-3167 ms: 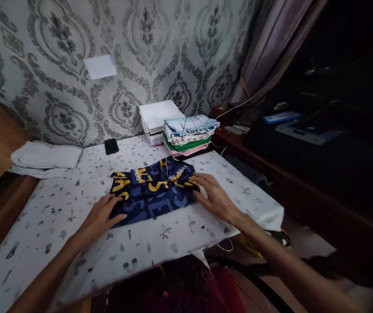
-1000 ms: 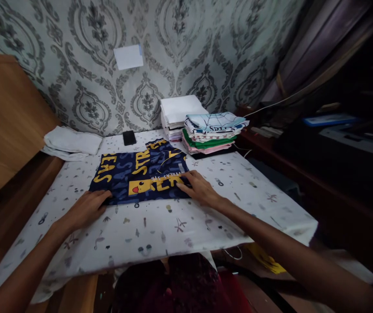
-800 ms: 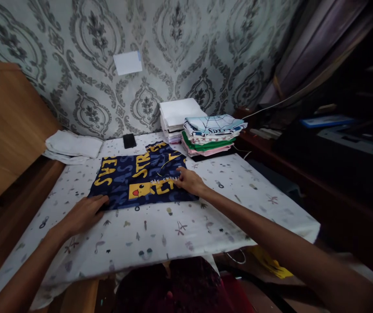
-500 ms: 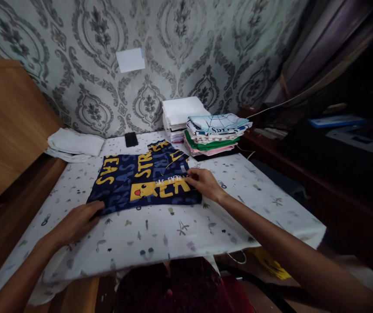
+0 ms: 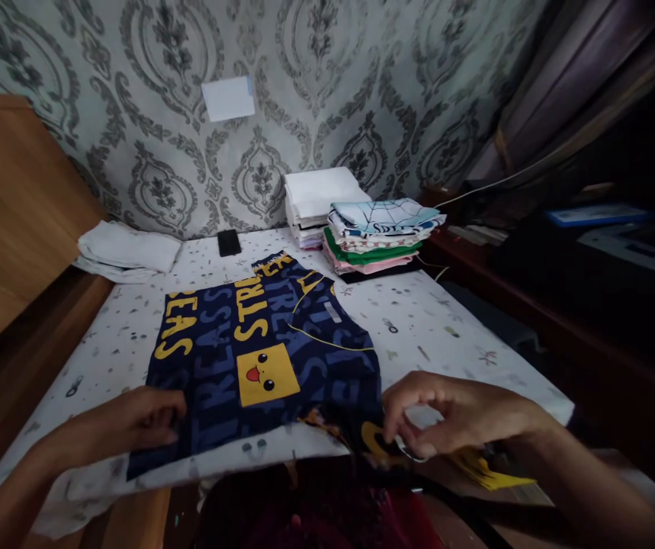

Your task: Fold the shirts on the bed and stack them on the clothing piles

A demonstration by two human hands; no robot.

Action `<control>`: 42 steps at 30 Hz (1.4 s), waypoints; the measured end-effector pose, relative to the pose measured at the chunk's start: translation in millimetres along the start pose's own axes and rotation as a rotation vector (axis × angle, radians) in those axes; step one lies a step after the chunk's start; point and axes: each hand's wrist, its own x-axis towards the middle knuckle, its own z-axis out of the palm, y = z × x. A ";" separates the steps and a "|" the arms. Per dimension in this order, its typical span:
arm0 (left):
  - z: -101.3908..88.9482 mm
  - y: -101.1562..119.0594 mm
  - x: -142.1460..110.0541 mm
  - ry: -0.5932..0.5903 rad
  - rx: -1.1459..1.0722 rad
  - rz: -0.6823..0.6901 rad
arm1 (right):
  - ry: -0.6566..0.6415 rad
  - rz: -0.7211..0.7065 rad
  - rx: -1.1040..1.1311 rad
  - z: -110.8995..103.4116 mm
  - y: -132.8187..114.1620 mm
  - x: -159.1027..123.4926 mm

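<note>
A navy T-shirt [image 5: 213, 366] with yellow and blue lettering and a yellow duck-face square lies spread on the table, its neckline toward the right. Its near part reaches the table's front edge, and the near sleeve hangs dark and bunched there. On the left, my left hand [image 5: 133, 423] has its fingers curled on the shirt's near hem corner. My right hand [image 5: 441, 412] pinches the shirt by the near sleeve, just off the front edge. The fingertips of both hands are partly hidden or blurred.
Stacks of folded clothes [image 5: 381, 240] and white folded cloth [image 5: 321, 191] stand at the back right. A black phone [image 5: 229, 243] and white folded garments [image 5: 126, 250] lie at the back left. A wooden cabinet [image 5: 12, 213] borders the left side; a cable [image 5: 492, 184] runs at the right.
The shirt's near side, folded over before, is now opened out toward me, showing the whole duck square and neckline. Both hands have come nearer, the right one also further right.
</note>
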 end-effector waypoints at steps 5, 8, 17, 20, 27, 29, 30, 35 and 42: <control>-3.6 4.4 59.7 0.356 -0.079 0.044 | 0.273 -0.244 -0.218 14.1 -1.2 65.0; 16.2 1.7 99.9 0.458 0.030 0.082 | 0.325 -0.329 -0.519 28.4 1.7 120.5; -8.8 -94.3 135.7 0.477 0.359 -0.162 | 0.409 -0.121 -0.972 -5.5 31.0 209.2; -21.5 -112.8 139.5 0.556 0.381 -0.313 | 0.485 -0.070 -0.998 -36.4 37.7 226.3; -17.2 -91.2 173.0 0.487 0.386 -0.164 | 0.437 -0.043 -1.000 -127.5 59.7 283.1; -20.8 -96.8 175.1 0.476 0.387 -0.184 | 0.497 -0.001 -1.004 -152.5 73.0 289.1; -23.2 -101.9 174.6 0.479 0.395 -0.196 | 0.528 0.018 -1.007 -163.1 79.8 290.1; -33.3 -122.2 169.8 0.489 0.418 -0.263 | 0.619 0.030 -1.057 -191.2 96.9 287.3; -22.5 -65.7 160.1 0.651 0.553 -0.274 | 0.803 0.004 -1.152 -124.2 50.0 275.0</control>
